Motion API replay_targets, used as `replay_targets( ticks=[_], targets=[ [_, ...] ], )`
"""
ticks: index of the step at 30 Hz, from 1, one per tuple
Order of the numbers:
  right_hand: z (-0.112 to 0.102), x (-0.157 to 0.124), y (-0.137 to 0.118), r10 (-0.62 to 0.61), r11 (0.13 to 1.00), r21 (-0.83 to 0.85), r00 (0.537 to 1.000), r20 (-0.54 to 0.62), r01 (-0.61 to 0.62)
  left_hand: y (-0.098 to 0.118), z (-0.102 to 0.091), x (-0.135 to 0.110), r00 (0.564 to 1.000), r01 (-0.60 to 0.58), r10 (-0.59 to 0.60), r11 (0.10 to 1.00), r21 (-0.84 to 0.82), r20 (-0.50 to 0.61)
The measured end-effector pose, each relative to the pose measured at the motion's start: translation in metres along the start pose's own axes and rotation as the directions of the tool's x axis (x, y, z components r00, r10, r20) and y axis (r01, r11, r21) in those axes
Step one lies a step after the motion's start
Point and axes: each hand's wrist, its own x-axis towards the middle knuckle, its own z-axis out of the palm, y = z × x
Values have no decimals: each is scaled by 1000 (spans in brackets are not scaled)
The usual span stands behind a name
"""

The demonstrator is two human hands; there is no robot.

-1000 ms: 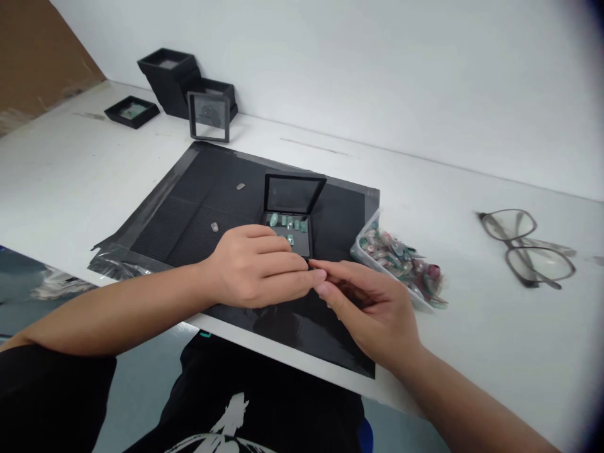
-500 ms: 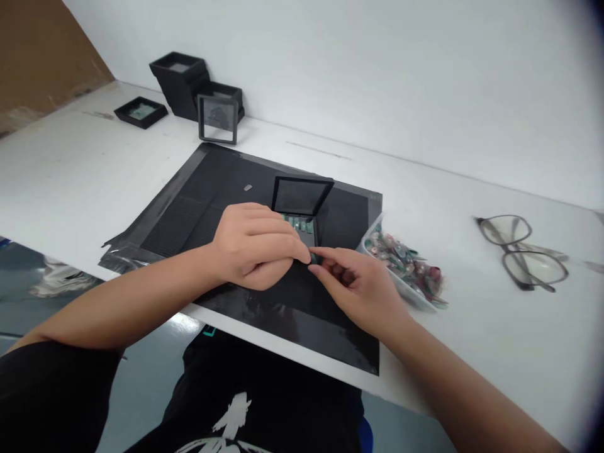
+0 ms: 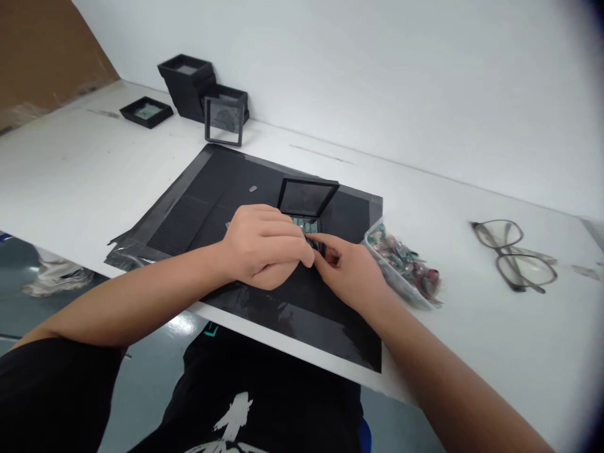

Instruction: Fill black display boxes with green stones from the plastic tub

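Note:
An open black display case stands on the dark mat with its clear-windowed lid raised. Small green pieces lie in a row in its base, whose front is mostly covered by my hands. My left hand is closed, fingers curled together at the near left of the case; anything in its fingertips is hidden. From the right, my right hand reaches in with thumb and index finger bent in a pinch over the base, beside the left fingertips. What the pinch holds is too small to make out.
Right of the mat, a clear plastic tub holds many small wrapped pieces. Eyeglasses lie farther right. At the back left are stacked black frames, an upright windowed frame and a low black box. A small pale piece lies on the mat.
Both hands' fingertips met around a small dark green piece in front of the case. My right index finger has since moved forward and left over the base. The view has shifted slightly.

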Motion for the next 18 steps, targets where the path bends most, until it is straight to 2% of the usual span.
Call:
replay_targets(
  ticks=[6,10,18],
  targets=[
    [2,-7,3,-25,999,29,995,-93,28,0,3,0,1000,10,-9,999,30,-12],
    [3,-13,4,-58,998,-28,989,-138,55,-1,4,0,1000,14,-13,999,29,-15],
    [4,-13,5,-109,984,-152,990,-90,95,-2,5,-2,999,9,-8,1000,20,-36]
  ],
)
